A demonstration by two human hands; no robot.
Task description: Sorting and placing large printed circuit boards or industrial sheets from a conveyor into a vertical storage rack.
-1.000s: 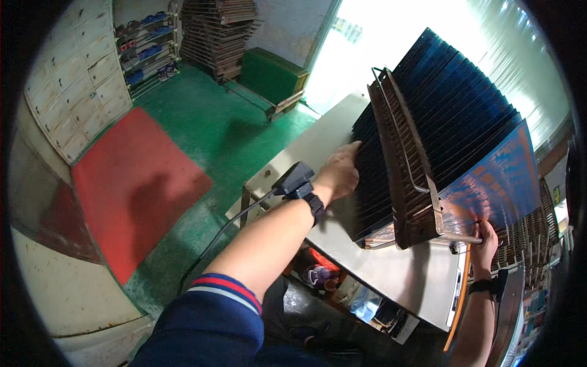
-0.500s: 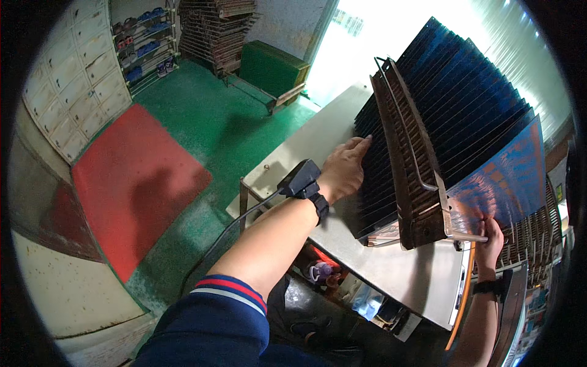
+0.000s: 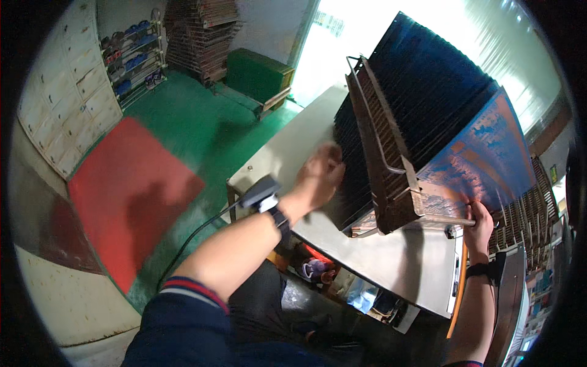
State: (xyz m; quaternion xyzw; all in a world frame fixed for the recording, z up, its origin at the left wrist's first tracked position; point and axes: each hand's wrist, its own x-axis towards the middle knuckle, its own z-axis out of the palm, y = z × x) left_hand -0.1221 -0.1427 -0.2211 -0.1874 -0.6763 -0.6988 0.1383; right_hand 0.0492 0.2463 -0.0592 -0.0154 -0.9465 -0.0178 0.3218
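A brown slotted rack [image 3: 386,159] stands tilted on the pale worktable [image 3: 422,269], packed with several thin dark-blue panels [image 3: 422,92]. The nearest panel on the right is coppery and blue [image 3: 483,153], its face catching the light. My right hand [image 3: 480,225] is closed round the end of the rack's metal rod, by that panel's lower edge. My left hand [image 3: 318,176], smeared by motion, hovers over the table just left of the panels' edges. Its fingers look partly curled, but whether they hold anything is not visible. A black device is strapped to the left wrist.
A shelf under the table holds a purple item [image 3: 315,269] and bags. To the left lie a red mat [image 3: 131,196] and green floor. Farther off stand lockers [image 3: 67,92], a shoe rack [image 3: 134,55], stacked racks [image 3: 202,37] and a green block [image 3: 257,76]. More racks are at right.
My left hand has drawn back from the panels' edges, toward the left and nearer me. The panels sit closer together now. My right hand stays at the rod; the view has shifted slightly.
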